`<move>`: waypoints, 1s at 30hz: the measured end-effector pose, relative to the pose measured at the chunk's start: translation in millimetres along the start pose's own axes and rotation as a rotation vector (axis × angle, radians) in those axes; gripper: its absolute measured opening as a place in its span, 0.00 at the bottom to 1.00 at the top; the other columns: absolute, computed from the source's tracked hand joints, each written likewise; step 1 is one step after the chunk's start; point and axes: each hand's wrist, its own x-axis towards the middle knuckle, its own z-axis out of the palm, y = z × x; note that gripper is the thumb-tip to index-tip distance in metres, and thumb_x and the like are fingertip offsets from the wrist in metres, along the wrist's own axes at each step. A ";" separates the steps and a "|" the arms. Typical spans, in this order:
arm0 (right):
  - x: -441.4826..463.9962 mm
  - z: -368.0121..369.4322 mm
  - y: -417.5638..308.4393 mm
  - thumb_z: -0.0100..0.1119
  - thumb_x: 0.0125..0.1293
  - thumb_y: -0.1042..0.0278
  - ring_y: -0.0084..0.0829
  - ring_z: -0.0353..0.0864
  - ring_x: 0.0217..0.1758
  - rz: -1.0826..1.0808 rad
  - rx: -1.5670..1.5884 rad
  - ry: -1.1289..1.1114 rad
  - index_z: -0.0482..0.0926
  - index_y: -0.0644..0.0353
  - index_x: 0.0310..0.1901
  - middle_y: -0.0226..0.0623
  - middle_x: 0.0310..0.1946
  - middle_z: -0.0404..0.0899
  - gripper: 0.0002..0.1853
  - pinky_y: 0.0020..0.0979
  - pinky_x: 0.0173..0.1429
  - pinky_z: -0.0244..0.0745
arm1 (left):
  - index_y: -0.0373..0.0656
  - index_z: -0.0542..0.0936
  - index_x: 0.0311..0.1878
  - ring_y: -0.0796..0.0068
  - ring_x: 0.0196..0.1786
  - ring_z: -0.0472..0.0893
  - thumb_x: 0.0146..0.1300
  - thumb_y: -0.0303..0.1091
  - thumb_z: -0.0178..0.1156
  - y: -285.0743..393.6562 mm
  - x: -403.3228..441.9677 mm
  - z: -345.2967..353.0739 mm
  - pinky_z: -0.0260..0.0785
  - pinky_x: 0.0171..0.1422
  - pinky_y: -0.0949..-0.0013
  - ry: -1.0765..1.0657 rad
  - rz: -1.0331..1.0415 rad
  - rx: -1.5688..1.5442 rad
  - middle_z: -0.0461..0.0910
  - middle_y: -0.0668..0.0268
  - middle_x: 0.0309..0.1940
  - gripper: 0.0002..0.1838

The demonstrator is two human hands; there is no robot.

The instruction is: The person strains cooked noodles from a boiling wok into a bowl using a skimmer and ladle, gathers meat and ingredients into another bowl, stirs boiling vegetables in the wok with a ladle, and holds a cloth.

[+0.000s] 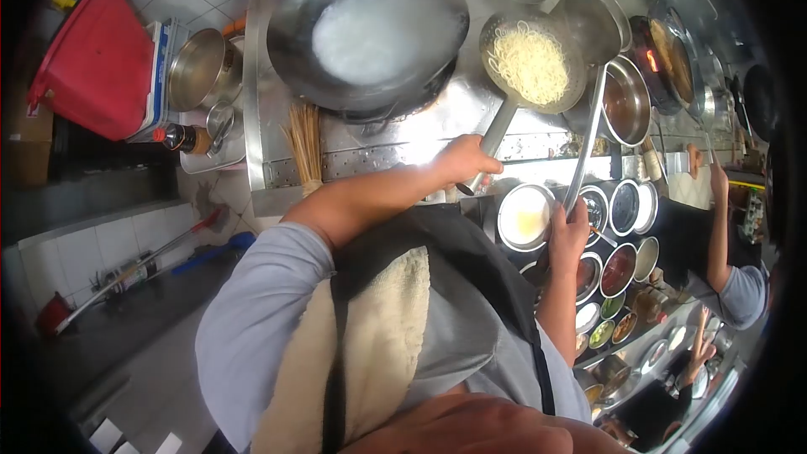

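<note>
My left hand (471,160) is closed around the handle of a perforated metal strainer (572,76). Pale noodles (528,63) lie in the strainer, which is held over the steel counter to the right of a large wok (290,29). Whitish, steaming liquid (366,38) fills the middle of the wok. My right hand (570,231) grips the long handle of a big metal ladle (598,23). The ladle's bowl is beside the strainer, and I cannot tell whether they touch. Below the ladle stands a pot (629,99) of brown liquid.
Several seasoning bowls line the near right, including a white bowl (525,217) with yellowish liquid. A bamboo brush (304,143) stands left of the wok. Farther left are a steel pot (202,71), a sauce bottle (187,139) and a red bin (92,55). Co-workers' arms (719,235) show at right.
</note>
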 end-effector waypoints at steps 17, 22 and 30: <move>47.4 11.7 15.0 0.62 0.69 0.69 0.25 0.77 0.19 -0.066 -0.154 -0.026 0.76 0.66 0.58 0.37 0.24 0.79 0.18 0.32 0.25 0.72 | 0.31 0.64 0.74 0.68 0.55 0.82 0.68 0.50 0.66 -72.2 29.5 -22.1 0.75 0.62 0.62 -0.242 -0.125 0.318 0.83 0.55 0.52 0.41; 48.6 35.9 -0.8 0.62 0.69 0.68 0.25 0.75 0.19 -0.144 -0.198 -0.072 0.74 0.65 0.62 0.36 0.24 0.79 0.22 0.31 0.24 0.71 | 0.36 0.74 0.69 0.69 0.60 0.81 0.71 0.47 0.63 -107.0 -40.4 -78.3 0.69 0.69 0.63 -0.238 0.163 0.480 0.83 0.58 0.57 0.31; 26.8 99.0 -71.7 0.57 0.71 0.71 0.19 0.67 0.14 -0.045 0.206 -0.322 0.72 0.63 0.43 0.28 0.22 0.71 0.06 0.25 0.17 0.64 | 0.39 0.79 0.65 0.69 0.66 0.77 0.75 0.46 0.56 -112.5 -161.8 -142.7 0.62 0.75 0.65 -0.123 0.069 0.228 0.82 0.60 0.60 0.24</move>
